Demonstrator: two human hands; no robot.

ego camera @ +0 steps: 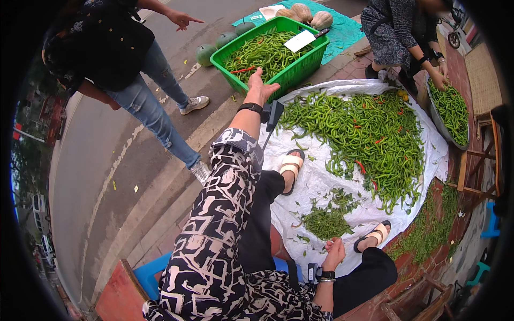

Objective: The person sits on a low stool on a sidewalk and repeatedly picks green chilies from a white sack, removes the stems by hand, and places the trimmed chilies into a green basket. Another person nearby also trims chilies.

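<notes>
My left hand (261, 87) reaches forward to the near side of a green plastic basket (290, 77), with its fingers apart and nothing visible in it. Green chilli peppers (257, 52) and a few red ones fill the basket. A cleaver (301, 41) with a dark handle lies across them. My right hand (335, 252) hangs low before me with curled fingers, just beside a small heap of stems and leaves (327, 220). Whether it pinches anything is hidden. Both rest over a white plastic sheet (297, 188), where a wide pile of green chillies (361, 132) is spread.
Someone in jeans (148, 108) stands at the left, one hand (182, 19) pointing. Another person's hands (441, 80) are in a metal basin (435, 116) of chillies. Watermelons (205, 55) and pumpkins (321, 20) lie beyond the basket. Wooden chairs (478, 156) stand at right.
</notes>
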